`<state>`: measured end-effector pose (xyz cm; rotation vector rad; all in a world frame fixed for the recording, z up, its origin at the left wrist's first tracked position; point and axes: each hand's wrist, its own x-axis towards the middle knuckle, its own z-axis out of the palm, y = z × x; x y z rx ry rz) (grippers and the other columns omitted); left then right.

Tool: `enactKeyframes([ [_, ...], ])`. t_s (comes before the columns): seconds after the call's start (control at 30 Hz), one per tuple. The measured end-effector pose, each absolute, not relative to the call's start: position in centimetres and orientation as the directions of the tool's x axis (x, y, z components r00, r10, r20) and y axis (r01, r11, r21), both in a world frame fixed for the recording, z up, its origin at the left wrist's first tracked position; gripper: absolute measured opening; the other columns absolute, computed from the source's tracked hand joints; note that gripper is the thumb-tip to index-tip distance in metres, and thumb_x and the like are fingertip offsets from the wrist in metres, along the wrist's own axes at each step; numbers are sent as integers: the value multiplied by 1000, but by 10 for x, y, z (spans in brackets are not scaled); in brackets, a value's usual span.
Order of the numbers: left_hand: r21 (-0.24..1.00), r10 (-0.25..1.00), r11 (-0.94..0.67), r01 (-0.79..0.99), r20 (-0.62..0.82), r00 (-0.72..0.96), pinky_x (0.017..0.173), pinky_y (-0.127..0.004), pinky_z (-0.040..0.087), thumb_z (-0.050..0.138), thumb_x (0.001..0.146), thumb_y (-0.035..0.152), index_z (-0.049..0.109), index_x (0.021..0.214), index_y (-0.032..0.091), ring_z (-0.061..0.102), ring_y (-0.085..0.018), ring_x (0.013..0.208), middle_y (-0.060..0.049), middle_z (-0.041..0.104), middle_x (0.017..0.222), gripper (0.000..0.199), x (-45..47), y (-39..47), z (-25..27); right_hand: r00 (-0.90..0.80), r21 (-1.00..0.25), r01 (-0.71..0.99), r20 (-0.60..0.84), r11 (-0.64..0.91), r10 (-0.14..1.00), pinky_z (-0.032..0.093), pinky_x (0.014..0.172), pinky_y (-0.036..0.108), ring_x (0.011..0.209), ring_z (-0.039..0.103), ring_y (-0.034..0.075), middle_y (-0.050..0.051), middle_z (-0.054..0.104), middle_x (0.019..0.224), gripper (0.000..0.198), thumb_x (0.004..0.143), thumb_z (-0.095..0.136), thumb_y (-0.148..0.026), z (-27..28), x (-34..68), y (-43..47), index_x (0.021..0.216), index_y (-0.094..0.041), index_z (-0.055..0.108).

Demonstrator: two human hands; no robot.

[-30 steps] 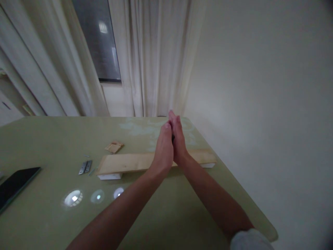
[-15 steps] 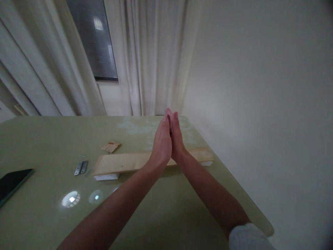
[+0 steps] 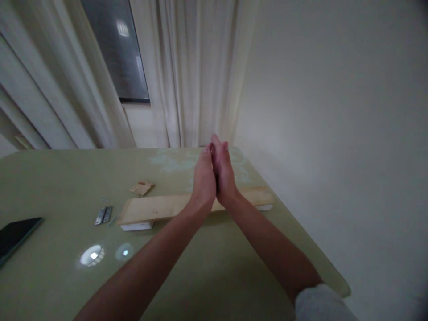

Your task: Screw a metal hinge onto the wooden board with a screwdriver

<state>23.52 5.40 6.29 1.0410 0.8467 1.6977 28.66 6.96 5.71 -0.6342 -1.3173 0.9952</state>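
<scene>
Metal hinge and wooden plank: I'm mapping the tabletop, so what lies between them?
In the head view, only a thin pale stick lies between the metal hinge and the wooden plank; otherwise bare green table.

Dark slab (image 3: 15, 234) cut off at left edge; hands (image 3: 214, 176) hide the board's (image 3: 157, 208) middle.

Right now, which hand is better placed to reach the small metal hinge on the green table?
Left hand: both palms are pressed together above the long pale wooden board, and the small metal hinge lies off to its side.
</scene>
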Motion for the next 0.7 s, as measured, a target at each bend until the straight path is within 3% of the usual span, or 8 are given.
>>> enactKeyframes([
  [0.07,878,947,-290,-381,204,-249,132,-48,43,43,112,52,77,116,21,63,-31,150,-13,75,149,47,226,69,68,-109,-862,-255,477,439,872,15,144,54,175,26,26,-2,36,185,91,102,37,-92,50,285,48,173,-35,46],
  [0.17,883,938,-255,-394,128,-321,124,-51,50,37,111,54,74,108,20,71,-32,137,-17,77,142,50,214,88,76,-157,-860,-209,499,465,852,16,144,49,175,23,21,-6,29,187,78,107,42,-83,40,287,15,173,-42,43],
  [0.23,881,929,-269,-389,130,-346,116,-50,56,34,110,55,72,101,21,76,-32,125,-16,80,129,51,213,91,78,-90,-847,-136,527,514,845,15,144,48,176,21,20,-5,26,188,74,110,49,-75,39,286,13,175,-41,38],
  [0.3,876,935,-279,-393,155,-319,112,-49,59,33,109,57,72,98,23,77,-31,121,-15,83,119,53,216,85,75,12,-839,-129,532,528,847,17,144,48,176,22,22,-1,35,186,79,108,51,-78,41,285,30,175,-37,40],
  [0.4,893,961,-246,-377,175,-213,120,-51,54,37,109,55,75,99,24,74,-32,130,-12,84,116,50,225,69,64,46,-866,-150,476,477,878,19,143,53,174,29,28,3,47,179,86,103,49,-86,42,283,68,172,-34,47],
  [0.53,898,950,-293,-327,235,-207,136,-44,37,50,108,48,77,106,26,63,-27,148,-7,79,137,35,230,59,51,-23,-868,-157,479,470,877,16,144,55,173,30,27,0,39,184,84,103,46,-87,33,284,71,171,-38,48],
  [0.6,895,949,-290,-340,223,-221,135,-44,38,52,107,50,76,105,25,63,-28,149,-9,79,139,35,227,64,53,-63,-859,-165,499,485,864,14,145,53,175,26,24,-4,34,185,82,105,41,-87,29,288,45,172,-40,47],
  [0.7,876,970,-214,-431,140,-197,127,-50,49,50,106,59,76,103,21,70,-33,140,-14,83,127,46,219,71,61,-144,-835,-137,549,533,823,14,145,55,175,24,26,-6,36,184,71,110,43,-78,31,296,2,172,-42,46],
])
